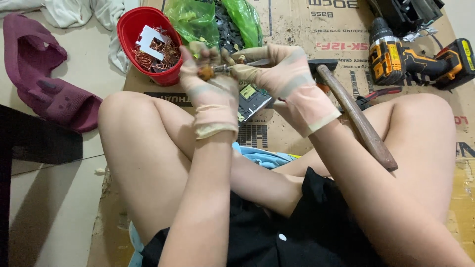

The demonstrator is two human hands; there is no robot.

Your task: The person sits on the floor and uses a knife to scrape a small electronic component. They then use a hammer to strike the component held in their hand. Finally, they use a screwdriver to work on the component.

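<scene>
Gloved hands' grip (225,69) around small metal part (220,69)

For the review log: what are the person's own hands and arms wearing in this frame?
Both the left hand and the right hand wear thin, pale, translucent disposable gloves, wrinkled, with rolled cuffs ending just past the wrists. The forearms above the cuffs are bare: no sleeves, watch or jewellery visible. No markings show on the gloves.
</scene>
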